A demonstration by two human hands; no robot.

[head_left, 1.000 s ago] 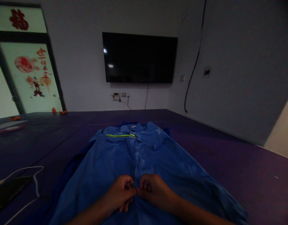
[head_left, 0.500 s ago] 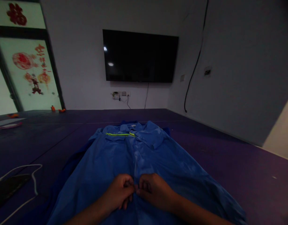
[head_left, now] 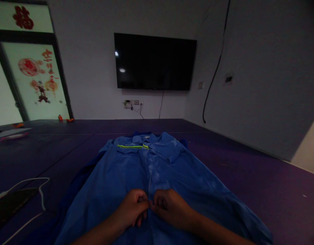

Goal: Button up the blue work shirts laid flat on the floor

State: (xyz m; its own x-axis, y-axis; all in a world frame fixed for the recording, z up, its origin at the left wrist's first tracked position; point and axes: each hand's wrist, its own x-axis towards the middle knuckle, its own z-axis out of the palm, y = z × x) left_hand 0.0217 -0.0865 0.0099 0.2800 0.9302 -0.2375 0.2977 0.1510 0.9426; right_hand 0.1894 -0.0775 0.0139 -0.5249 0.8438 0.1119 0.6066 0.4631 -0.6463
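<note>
- A blue shirt (head_left: 151,177) lies spread flat on a dark purple mat (head_left: 248,170), collar at the far end (twelve o'clock from the hands) and hem towards the person.
- The left hand (head_left: 132,208) rests on the shirt's front seam, fingers curled in and pinching the cloth at the centre line; whether it holds a button or only fabric cannot be told in this dim light.
- The right hand (head_left: 169,207) sits just beside it at three o'clock, knuckles up, its fingers also curled and nipping the same strip of cloth, fingertips of both hands touching or very nearly so.
- The shirt runs under both hands and both forearms, reaching out to nine and three o'clock as well.
- A yellow-green stripe (head_left: 132,146) crosses the chest near the collar, well apart from the hands at about eleven o'clock.
- A white cable (head_left: 31,185) loops beside a dark flat phone (head_left: 11,204) on the mat at nine o'clock.
- A black television (head_left: 154,62) hangs on the far wall at twelve o'clock.
- A window (head_left: 36,85) with red paper cut-outs stands at ten o'clock.
</note>
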